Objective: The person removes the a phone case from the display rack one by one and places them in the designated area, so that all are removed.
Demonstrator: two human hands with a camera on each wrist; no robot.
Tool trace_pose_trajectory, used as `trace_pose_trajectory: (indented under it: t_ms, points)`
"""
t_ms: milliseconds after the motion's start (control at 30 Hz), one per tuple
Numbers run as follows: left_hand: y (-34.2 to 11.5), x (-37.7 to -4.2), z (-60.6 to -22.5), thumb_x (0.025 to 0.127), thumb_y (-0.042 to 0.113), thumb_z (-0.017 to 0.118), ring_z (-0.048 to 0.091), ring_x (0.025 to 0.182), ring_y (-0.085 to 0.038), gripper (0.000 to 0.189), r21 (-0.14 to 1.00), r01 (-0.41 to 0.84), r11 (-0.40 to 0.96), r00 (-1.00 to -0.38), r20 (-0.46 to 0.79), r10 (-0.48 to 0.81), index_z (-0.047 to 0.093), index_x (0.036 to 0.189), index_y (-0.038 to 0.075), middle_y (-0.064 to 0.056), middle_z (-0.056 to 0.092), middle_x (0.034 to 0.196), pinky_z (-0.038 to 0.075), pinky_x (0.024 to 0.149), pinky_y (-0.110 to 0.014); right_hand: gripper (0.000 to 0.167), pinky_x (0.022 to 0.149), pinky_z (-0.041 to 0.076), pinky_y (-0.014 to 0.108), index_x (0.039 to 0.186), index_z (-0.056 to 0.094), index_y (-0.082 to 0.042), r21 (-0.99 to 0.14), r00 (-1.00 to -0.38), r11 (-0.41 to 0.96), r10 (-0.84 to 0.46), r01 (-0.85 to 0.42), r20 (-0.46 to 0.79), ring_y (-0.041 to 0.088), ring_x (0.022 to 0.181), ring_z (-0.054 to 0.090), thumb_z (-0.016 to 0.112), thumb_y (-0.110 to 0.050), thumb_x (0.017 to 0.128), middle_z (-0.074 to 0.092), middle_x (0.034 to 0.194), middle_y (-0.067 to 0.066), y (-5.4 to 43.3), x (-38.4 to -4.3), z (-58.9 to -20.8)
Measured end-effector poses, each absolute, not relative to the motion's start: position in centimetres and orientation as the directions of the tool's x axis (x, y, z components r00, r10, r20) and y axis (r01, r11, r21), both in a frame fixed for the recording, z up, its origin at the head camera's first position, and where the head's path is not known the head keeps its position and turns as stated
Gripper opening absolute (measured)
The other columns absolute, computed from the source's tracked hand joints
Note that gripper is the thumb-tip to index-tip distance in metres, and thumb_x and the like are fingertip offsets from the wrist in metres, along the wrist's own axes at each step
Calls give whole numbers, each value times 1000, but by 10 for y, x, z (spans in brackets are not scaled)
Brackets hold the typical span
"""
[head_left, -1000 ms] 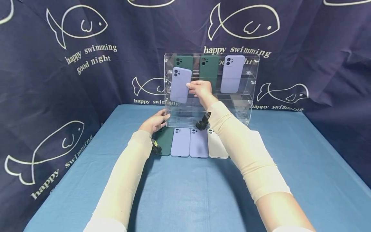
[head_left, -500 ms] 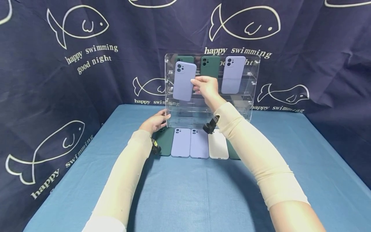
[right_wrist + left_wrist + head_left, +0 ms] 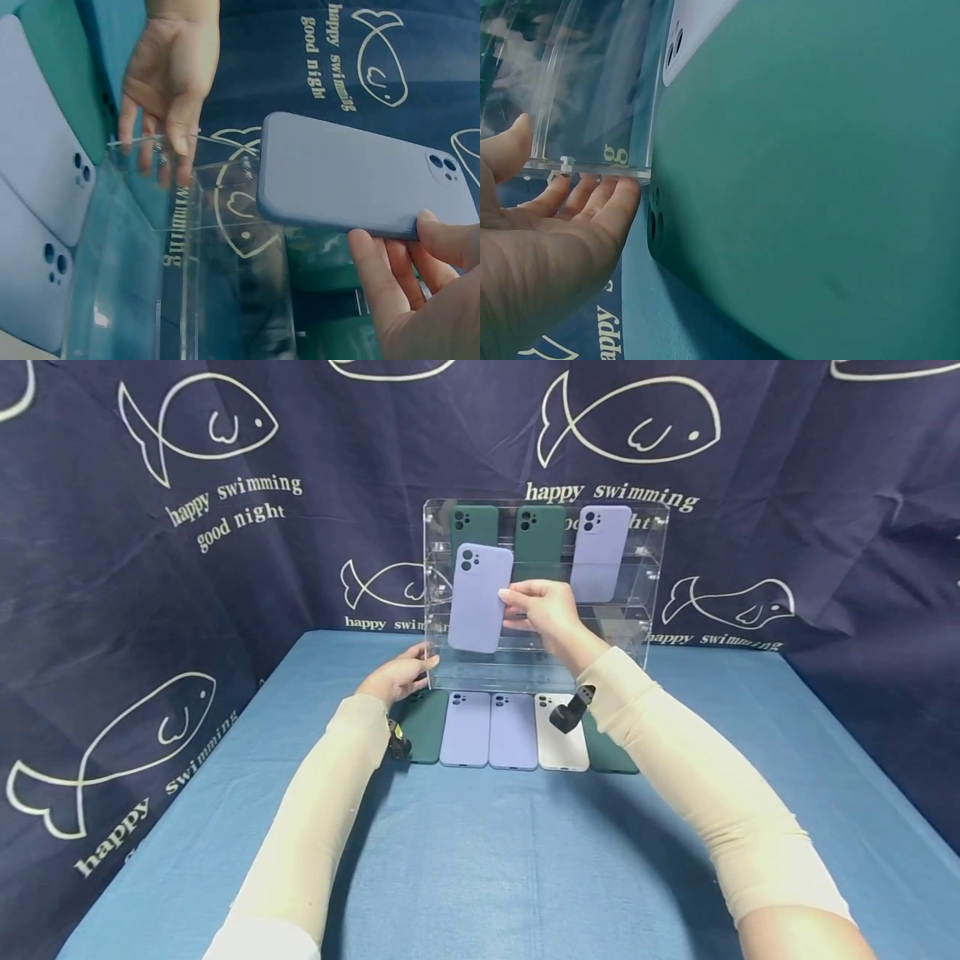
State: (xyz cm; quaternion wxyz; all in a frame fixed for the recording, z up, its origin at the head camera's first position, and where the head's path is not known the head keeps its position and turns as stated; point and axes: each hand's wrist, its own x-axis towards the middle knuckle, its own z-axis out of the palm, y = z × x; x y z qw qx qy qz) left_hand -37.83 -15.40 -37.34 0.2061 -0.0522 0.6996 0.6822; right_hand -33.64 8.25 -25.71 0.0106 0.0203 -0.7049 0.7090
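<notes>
My right hand (image 3: pixel 547 610) pinches a lilac phone case (image 3: pixel 482 602) by its right long edge, thumb on the camera-hole side. Tilted slightly, the case is held upright in front of the left part of a clear acrylic display rack (image 3: pixel 491 670), its camera cutouts at the top left. In the right wrist view the lilac case (image 3: pixel 345 176) stands out from the tiers. My left hand (image 3: pixel 396 678) holds the rack's lower left side edge, with the thumb in front and the fingers at the outer side. A green case (image 3: pixel 475 527) in the top row is partly covered by the held one.
Another green case (image 3: pixel 540 539) and a lilac case (image 3: pixel 602 556) stand in the rack's top row. Before the rack lie a green case (image 3: pixel 426 731), two lilac cases (image 3: pixel 467 735), a white case (image 3: pixel 562 747) and another green one (image 3: pixel 611 753). A fish-print curtain (image 3: pixel 300 543) hangs behind.
The right hand has drawn the lilac case up, then down and nearer to me, slightly rightward, uncovering more of the green case behind. The left hand stays at the rack's edge.
</notes>
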Motion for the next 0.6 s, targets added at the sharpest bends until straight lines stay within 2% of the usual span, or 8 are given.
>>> trace_pose_trajectory:
  t_ms: [233, 600]
  points:
    - [-155, -380, -378, 103, 16, 46, 11, 151, -20, 68, 936, -345, 65, -910, -351, 219, 6, 158, 20, -3, -1, 165, 22, 125, -37, 22, 80, 63, 37, 106, 65, 8, -999, -996, 47, -93, 7, -11, 14, 72, 66, 68, -6, 90, 65, 79, 3, 87, -321, -270]
    - [-156, -382, -380, 103, 16, 46, 12, 151, -20, 67, 939, -337, 69, -913, -344, 220, 7, 158, 20, -4, -1, 165, 23, 125, -38, 21, 83, 62, 35, 107, 63, 7, -981, -968, 176, -219, 82, -120, 13, 74, 67, 65, -9, 93, 66, 83, 3, 91, -296, -295]
